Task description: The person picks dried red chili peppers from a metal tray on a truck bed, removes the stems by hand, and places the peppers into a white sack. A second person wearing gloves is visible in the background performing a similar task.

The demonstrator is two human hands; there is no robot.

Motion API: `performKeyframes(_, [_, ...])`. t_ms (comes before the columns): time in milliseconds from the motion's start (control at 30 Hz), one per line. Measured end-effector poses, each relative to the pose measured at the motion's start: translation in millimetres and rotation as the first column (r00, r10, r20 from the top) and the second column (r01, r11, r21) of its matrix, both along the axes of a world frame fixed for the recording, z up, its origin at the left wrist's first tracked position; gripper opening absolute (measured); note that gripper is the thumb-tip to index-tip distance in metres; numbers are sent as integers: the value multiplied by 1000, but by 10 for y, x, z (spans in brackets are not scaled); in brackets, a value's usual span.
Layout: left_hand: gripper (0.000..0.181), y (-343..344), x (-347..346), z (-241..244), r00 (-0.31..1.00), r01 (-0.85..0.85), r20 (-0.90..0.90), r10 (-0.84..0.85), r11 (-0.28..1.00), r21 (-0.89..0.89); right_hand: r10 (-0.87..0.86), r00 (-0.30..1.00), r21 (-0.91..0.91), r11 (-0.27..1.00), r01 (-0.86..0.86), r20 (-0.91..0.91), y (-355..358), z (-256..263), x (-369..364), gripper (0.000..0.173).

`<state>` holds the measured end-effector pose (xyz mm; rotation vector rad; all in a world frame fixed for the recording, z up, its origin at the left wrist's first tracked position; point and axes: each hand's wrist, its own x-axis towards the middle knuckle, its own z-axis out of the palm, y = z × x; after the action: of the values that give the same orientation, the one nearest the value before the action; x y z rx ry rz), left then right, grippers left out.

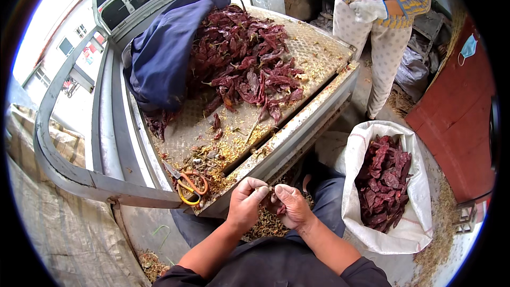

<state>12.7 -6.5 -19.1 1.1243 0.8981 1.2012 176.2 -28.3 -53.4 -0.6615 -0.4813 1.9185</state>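
My left hand (246, 202) and my right hand (294, 207) meet over my lap, near the truck bed's edge. A dried red chili pepper (281, 209) is in my right hand, mostly hidden by the fingers. The left thumb and index finger pinch at what looks like its stem end (270, 188), between both hands. Ahead lies a heap of dried chilies (243, 52) on the metal truck bed (185, 127), partly covered by a dark blue cloth (163, 56). To my right, an open white woven sack (412, 231) holds more dried chilies (384, 183).
Scissors (191, 185) with orange and yellow handles lie at the bed's near left corner, among seeds and stem scraps (217, 163). A grey metal rail (79, 177) curves along the left. Another person (374, 20) wearing white gloves stands beyond the sack. A red board (458, 115) leans at right.
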Motion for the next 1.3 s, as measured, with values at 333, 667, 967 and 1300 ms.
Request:
performKeyframes(333, [4,40,-47,-71,951,34,-310,14,988,148,-511,388,640,658,-397,767,152,445,323,35])
performKeyframes(667, [8,121,-93,46,963,237,152,-221,966,-99,-115,826,530,813,-241,552,141,439,279,31])
performKeyframes(967, [13,197,-175,206,232,480,-972,-21,872,96,-337,935,71,941,331,109,18,-83,632,35])
performKeyframes(1300, [23,1738,-975,-58,66,-270,-878,475,855,442,-303,925,-90,940,330,229,-396,-446,715,30])
